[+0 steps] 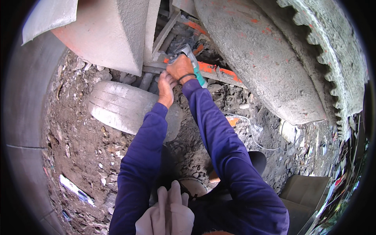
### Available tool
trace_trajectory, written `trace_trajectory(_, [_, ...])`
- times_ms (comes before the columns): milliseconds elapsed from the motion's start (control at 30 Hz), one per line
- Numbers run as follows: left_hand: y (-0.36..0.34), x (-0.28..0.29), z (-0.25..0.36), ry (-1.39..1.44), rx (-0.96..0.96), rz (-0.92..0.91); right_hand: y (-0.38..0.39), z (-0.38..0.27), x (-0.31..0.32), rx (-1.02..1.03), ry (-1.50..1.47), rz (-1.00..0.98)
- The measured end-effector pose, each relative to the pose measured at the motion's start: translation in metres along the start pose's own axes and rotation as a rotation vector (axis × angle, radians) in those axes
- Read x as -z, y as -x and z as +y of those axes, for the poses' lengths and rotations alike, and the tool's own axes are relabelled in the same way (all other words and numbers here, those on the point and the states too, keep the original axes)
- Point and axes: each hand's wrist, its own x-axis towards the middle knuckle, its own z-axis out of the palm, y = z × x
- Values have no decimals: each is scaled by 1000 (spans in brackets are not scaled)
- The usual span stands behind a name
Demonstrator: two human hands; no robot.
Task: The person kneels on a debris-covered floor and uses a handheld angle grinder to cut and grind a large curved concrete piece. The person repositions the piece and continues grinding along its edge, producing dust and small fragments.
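Note:
My right hand (181,68) is wrapped round a grey and teal hand-held power tool (199,74). Its working end is hidden among the mixer's frame bars. My left hand (166,88) is just left of the right one, fingers bent and pressed together; what they hold, if anything, is hidden. Both hands are by a cement-crusted metal frame (213,70) with patches of orange paint. Below and left of them lies a dusty wheel (121,103) with a grey tyre.
A cement-coated mixer drum (258,58) with a toothed ring (327,74) looms at the upper right. At the upper left hangs a grey metal panel (105,35). A pale cord (252,135) crosses the rubble. Glove-like grey cloth (166,215) hangs near my body.

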Motion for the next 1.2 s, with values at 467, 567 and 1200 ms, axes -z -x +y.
trace_trajectory(467, [8, -6, -69, -1464, -191, -225, -15, 111, -50, -86, -288, 152])
trace_trajectory(567, [0, 4, -104, -1196, -360, -90, 0, 97, -41, -141, -391, 232])
trace_trajectory(1200, [-22, -87, -75, 378, 252, 123, -55, 16, 18, 247, 689, -599])
